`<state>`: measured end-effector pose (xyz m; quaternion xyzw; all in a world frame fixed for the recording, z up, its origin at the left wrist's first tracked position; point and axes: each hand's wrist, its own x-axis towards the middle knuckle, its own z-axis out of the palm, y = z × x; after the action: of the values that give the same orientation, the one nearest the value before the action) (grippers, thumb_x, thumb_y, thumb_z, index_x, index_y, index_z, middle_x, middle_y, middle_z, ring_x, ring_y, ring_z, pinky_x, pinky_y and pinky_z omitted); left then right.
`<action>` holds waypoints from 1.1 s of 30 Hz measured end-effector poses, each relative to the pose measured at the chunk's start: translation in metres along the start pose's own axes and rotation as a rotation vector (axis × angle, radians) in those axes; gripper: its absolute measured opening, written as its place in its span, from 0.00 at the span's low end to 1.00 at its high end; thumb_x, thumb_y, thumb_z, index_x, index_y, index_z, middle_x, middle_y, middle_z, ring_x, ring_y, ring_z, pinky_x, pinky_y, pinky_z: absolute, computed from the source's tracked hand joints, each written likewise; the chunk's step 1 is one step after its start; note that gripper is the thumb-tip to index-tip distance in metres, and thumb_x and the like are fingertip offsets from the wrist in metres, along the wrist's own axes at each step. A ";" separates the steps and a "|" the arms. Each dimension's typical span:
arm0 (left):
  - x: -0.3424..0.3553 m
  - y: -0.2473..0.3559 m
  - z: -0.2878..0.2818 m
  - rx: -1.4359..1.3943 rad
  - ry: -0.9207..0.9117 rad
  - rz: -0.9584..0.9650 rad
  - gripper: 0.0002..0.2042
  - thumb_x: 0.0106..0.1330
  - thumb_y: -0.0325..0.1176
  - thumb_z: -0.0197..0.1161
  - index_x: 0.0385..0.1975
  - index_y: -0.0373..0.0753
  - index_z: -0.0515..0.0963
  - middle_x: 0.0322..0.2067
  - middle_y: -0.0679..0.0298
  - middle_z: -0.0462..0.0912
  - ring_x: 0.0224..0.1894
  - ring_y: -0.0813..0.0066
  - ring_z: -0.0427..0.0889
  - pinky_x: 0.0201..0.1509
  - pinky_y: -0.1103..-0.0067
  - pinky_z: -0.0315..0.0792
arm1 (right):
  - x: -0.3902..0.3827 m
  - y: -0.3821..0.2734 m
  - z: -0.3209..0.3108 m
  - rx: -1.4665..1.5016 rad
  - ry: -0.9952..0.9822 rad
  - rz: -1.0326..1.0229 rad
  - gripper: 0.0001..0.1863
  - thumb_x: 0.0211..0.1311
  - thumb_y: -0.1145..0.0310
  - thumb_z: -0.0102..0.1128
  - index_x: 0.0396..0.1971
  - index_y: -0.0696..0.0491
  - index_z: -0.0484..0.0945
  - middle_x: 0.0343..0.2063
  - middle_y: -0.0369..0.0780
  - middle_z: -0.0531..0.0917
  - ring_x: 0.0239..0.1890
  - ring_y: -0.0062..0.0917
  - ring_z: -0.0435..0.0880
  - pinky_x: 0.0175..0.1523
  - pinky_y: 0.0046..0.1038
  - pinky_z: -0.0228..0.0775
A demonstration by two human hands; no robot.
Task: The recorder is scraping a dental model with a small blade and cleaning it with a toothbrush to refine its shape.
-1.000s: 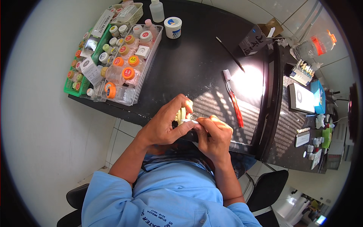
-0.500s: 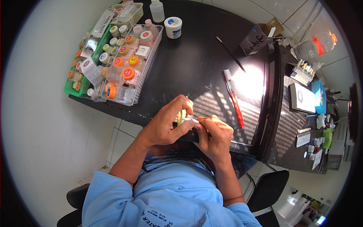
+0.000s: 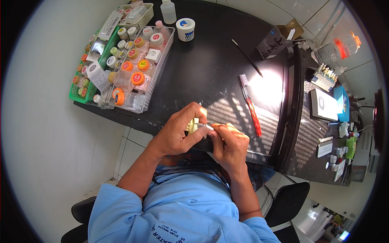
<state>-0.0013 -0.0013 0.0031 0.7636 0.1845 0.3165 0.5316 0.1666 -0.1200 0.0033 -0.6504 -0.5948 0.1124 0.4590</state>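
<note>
Both of my hands meet over the near edge of the black table. My left hand is curled around a pale yellow, ridged piece, partly hidden by the fingers; it resembles a dental model. From the right, my right hand pinches a small, slim white piece between thumb and fingers. One end of it reaches to my left thumb and the yellow piece. Whether it touches the yellow piece is too small to make out.
Baskets of capped jars stand at the left, with a squeeze bottle and white tub behind. A red toothbrush and thin black brush lie right of my hands. A raised dark ledge borders the right side.
My hands stay almost in place. The white piece has shifted and tilted slightly between my fingers, and my right hand has moved a very little to the left.
</note>
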 end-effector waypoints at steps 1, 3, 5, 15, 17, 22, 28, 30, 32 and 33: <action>0.000 0.000 0.000 0.008 0.002 0.001 0.10 0.72 0.31 0.69 0.44 0.35 0.76 0.41 0.56 0.79 0.42 0.64 0.81 0.50 0.71 0.76 | 0.000 0.000 0.000 -0.001 0.001 -0.001 0.05 0.68 0.70 0.76 0.37 0.54 0.87 0.21 0.40 0.81 0.22 0.33 0.81 0.29 0.34 0.72; 0.000 0.001 0.000 0.015 0.005 0.004 0.10 0.72 0.31 0.69 0.44 0.35 0.76 0.41 0.56 0.79 0.41 0.64 0.81 0.49 0.71 0.76 | 0.000 0.001 0.001 0.014 0.006 -0.006 0.05 0.68 0.70 0.75 0.38 0.55 0.87 0.21 0.41 0.81 0.23 0.34 0.81 0.29 0.34 0.72; 0.000 -0.001 0.001 0.020 0.023 0.024 0.11 0.72 0.32 0.70 0.45 0.35 0.76 0.40 0.57 0.79 0.40 0.64 0.81 0.49 0.71 0.77 | 0.000 0.003 0.003 0.015 0.021 -0.007 0.05 0.69 0.71 0.75 0.38 0.55 0.87 0.21 0.41 0.81 0.23 0.34 0.81 0.30 0.34 0.73; -0.004 -0.006 0.002 -0.108 0.063 0.018 0.21 0.74 0.31 0.70 0.62 0.32 0.74 0.56 0.50 0.78 0.57 0.62 0.84 0.64 0.70 0.77 | 0.004 -0.006 -0.007 0.095 0.014 0.041 0.05 0.71 0.71 0.74 0.38 0.57 0.87 0.24 0.43 0.84 0.23 0.34 0.82 0.31 0.32 0.74; -0.003 -0.006 -0.001 -0.049 0.011 0.029 0.24 0.74 0.31 0.69 0.66 0.31 0.72 0.63 0.48 0.75 0.64 0.60 0.81 0.71 0.68 0.75 | 0.004 -0.005 -0.005 0.102 0.039 0.041 0.06 0.71 0.71 0.73 0.38 0.57 0.87 0.25 0.43 0.85 0.23 0.35 0.83 0.32 0.32 0.75; -0.001 -0.009 -0.003 0.000 -0.009 0.089 0.23 0.75 0.32 0.69 0.65 0.31 0.73 0.65 0.47 0.75 0.66 0.60 0.79 0.72 0.67 0.73 | -0.001 0.001 0.001 0.045 0.028 0.045 0.07 0.72 0.70 0.73 0.37 0.58 0.87 0.27 0.44 0.87 0.25 0.38 0.86 0.33 0.33 0.76; -0.002 -0.010 -0.001 -0.057 -0.006 0.043 0.21 0.77 0.35 0.69 0.63 0.32 0.73 0.66 0.48 0.75 0.67 0.57 0.78 0.73 0.65 0.72 | 0.001 0.001 0.001 0.034 0.014 0.038 0.08 0.72 0.69 0.73 0.37 0.59 0.87 0.30 0.46 0.90 0.26 0.40 0.89 0.34 0.33 0.78; 0.000 -0.012 -0.001 -0.029 -0.002 0.069 0.20 0.78 0.35 0.69 0.62 0.32 0.73 0.66 0.48 0.75 0.67 0.58 0.79 0.73 0.65 0.72 | 0.001 0.002 0.002 -0.002 0.021 0.006 0.08 0.73 0.69 0.73 0.37 0.59 0.87 0.31 0.46 0.90 0.27 0.39 0.89 0.34 0.33 0.79; 0.001 -0.016 0.000 -0.025 0.006 0.117 0.20 0.78 0.35 0.68 0.62 0.32 0.73 0.67 0.47 0.75 0.67 0.59 0.78 0.73 0.65 0.72 | 0.000 0.003 0.002 0.003 0.024 0.005 0.08 0.73 0.69 0.73 0.37 0.59 0.87 0.31 0.46 0.91 0.27 0.39 0.89 0.34 0.33 0.79; 0.002 -0.016 0.000 -0.025 0.007 0.117 0.20 0.78 0.35 0.68 0.62 0.32 0.73 0.67 0.47 0.75 0.67 0.59 0.78 0.73 0.65 0.72 | 0.000 0.003 0.003 0.009 0.028 0.004 0.08 0.73 0.69 0.73 0.37 0.59 0.87 0.32 0.46 0.91 0.27 0.39 0.89 0.35 0.33 0.79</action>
<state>0.0009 0.0055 -0.0112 0.7653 0.1372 0.3519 0.5212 0.1671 -0.1182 -0.0003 -0.6509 -0.5867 0.1069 0.4697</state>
